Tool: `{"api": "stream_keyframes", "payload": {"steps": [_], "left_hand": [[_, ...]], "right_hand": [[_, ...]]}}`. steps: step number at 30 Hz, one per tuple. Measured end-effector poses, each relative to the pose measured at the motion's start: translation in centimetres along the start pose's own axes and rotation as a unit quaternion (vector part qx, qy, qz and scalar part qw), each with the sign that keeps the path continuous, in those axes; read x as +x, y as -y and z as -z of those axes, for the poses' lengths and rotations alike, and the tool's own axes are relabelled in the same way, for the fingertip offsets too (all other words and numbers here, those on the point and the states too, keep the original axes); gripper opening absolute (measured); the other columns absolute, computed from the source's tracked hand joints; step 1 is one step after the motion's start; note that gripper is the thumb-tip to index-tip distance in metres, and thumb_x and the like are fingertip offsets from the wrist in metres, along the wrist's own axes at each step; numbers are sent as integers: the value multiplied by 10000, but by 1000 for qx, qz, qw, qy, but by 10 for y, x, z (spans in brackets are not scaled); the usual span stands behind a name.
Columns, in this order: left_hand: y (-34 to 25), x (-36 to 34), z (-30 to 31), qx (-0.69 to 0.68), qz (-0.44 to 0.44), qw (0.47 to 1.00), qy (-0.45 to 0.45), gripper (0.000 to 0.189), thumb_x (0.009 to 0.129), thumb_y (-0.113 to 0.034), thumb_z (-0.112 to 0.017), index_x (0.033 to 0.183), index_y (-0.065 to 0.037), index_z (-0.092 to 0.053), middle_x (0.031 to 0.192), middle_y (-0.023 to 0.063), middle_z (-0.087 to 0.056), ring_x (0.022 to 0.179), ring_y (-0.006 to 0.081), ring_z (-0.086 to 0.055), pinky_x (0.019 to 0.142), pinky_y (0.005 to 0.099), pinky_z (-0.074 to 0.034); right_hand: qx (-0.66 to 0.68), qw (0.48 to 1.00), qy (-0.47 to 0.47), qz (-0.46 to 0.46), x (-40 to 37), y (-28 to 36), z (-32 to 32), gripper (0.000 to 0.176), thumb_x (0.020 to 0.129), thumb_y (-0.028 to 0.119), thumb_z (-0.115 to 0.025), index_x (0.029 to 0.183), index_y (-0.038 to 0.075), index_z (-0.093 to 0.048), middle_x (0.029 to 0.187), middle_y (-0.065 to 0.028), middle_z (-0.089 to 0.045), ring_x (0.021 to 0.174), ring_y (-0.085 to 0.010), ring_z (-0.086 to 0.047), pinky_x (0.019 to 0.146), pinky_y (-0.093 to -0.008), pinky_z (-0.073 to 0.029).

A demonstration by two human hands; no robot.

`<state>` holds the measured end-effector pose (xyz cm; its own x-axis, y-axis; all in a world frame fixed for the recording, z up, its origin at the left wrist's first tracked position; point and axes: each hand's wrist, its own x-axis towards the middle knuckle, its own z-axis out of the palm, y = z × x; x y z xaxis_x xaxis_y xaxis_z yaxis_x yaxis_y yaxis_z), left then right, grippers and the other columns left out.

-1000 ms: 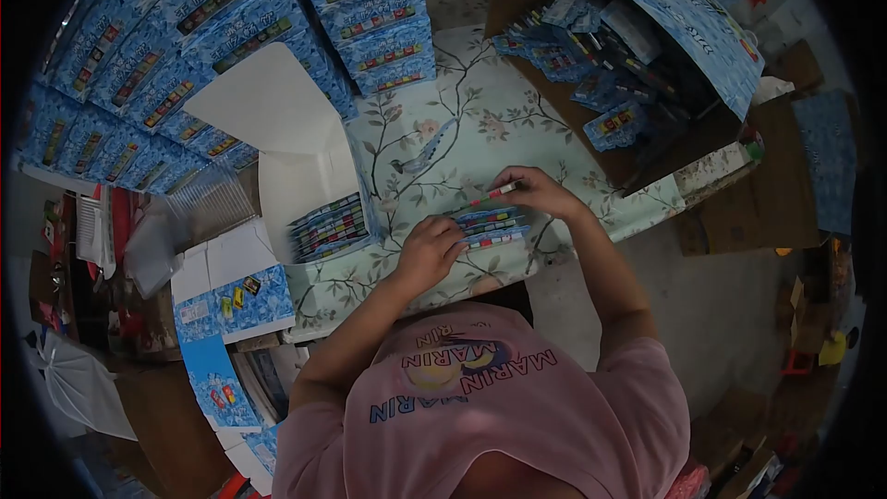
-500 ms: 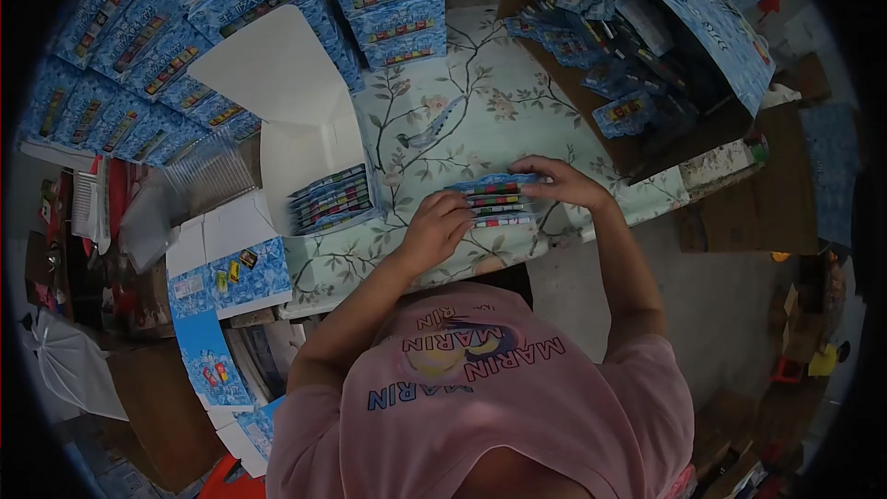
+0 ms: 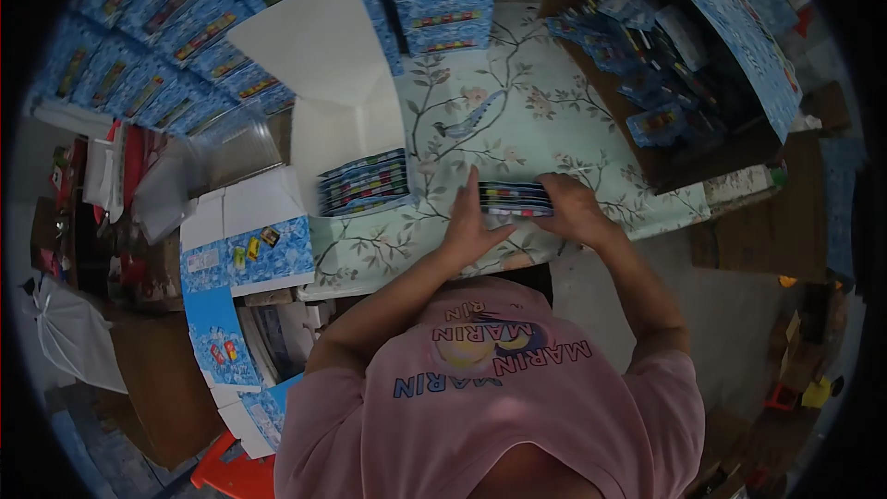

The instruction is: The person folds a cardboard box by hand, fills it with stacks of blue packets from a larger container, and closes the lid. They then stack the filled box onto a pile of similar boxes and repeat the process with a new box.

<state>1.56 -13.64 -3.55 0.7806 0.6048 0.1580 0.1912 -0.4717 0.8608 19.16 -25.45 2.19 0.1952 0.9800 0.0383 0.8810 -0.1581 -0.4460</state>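
A small stack of blue flat packets with colourful edges lies on the table in front of me. My left hand is at the stack's left end, fingers straight and upright against it, thumb spread away. At the other end, my right hand curls its fingers around the packets. To the left stands an open white-lined box, its lid raised. Inside its near part sits a row of similar packets.
A large cardboard box at the back right holds many loose blue packets. Blue printed boxes are stacked at the back and left. Flattened blue-and-white cartons lie at the left edge of the floral tablecloth.
My left hand has straightened from curled fingers to a flat palm against the stack. The packets now look squared and closer together. The whole view has shifted slightly.
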Motion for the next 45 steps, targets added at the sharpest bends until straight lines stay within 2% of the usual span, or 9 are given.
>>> {"api": "stream_keyframes", "payload": {"steps": [2, 7, 17, 20, 32, 35, 39, 41, 45], "left_hand": [[-6, 5, 15, -47, -52, 996, 49, 1005, 679, -192, -737, 1387, 44, -64, 1317, 284, -329, 1197, 402, -358, 1004, 416, -300], [-42, 0, 114, 44, -165, 973, -155, 318, 764, -109, -641, 1066, -30, -580, 1146, 159, -557, 1016, 331, -547, 867, 364, -444], [20, -2, 152, 292, -80, 939, -167, 368, 757, -144, -659, 1071, 22, -564, 1112, 168, -545, 1021, 358, -515, 863, 416, -428], [27, -5, 148, 301, -83, 934, -175, 367, 761, -160, -646, 1070, 19, -561, 1115, 164, -527, 1047, 348, -498, 890, 434, -410], [21, -6, 149, 286, -68, 943, -159, 356, 738, -117, -645, 1062, 1, -552, 1105, 153, -512, 986, 343, -515, 862, 424, -418], [20, -7, 148, 282, -83, 945, -142, 354, 741, -108, -644, 1064, 2, -549, 1122, 155, -510, 1010, 345, -512, 864, 427, -416], [24, -9, 150, 304, -68, 940, -140, 351, 752, -102, -644, 1073, 0, -546, 1138, 159, -506, 1034, 354, -506, 866, 429, -418], [21, -9, 150, 300, -77, 940, -145, 354, 757, -95, -645, 1081, 5, -546, 1142, 175, -507, 1032, 364, -508, 866, 433, -421], [19, -8, 151, 292, -57, 945, -137, 357, 774, -85, -637, 1105, 12, -546, 1139, 204, -515, 1038, 377, -511, 871, 436, -421]], "right_hand": [[14, 999, 8, -32, 6, 4, 10, 533, 625, 173, -752, 1061, 1, -496, 937, -173, -580, 870, -328, -580, 762, -385, -463], [202, 976, -55, -56, 76, 60, 51, 534, 648, 193, -769, 1056, 1, -483, 939, -176, -588, 853, -223, -610, 733, -315, -474], [-153, 976, 115, 108, 248, 137, -61, 545, 669, 351, -722, 1030, 1, -511, 996, -177, -601, 941, -344, -586, 754, -393, -487], [-82, 950, 297, 46, 258, 137, -34, 682, 725, 538, -642, 1079, -29, -505, 977, -188, -610, 932, -314, -593, 766, -365, -469], [39, 924, 361, 119, 288, 151, -99, 773, 821, 671, -354, 1117, -13, -561, 1109, -241, -568, 1071, -362, -526, 920, -402, -395], [44, 959, 270, 75, 263, 141, -85, 692, 839, 612, -415, 1151, 5, -529, 1107, -218, -563, 1043, -360, -533, 909, -410, -401], [237, 941, -166, 177, 234, 80, -33, 385, 843, 290, -613, 1121, 38, -528, 1010, -144, -562, 926, -304, -561, 837, -348, -443], [346, 910, -222, -44, 212, 10, -2, 375, 816, 274, -638, 1083, 23, -559, 1014, -141, -593, 953, -257, -587, 761, -341, -486], [44, 911, -276, -304, 166, -165, 18, 424, 823, 236, -622, 1149, -15, -524, 1070, -166, -586, 922, -275, -607, 749, -361, -483]]}}
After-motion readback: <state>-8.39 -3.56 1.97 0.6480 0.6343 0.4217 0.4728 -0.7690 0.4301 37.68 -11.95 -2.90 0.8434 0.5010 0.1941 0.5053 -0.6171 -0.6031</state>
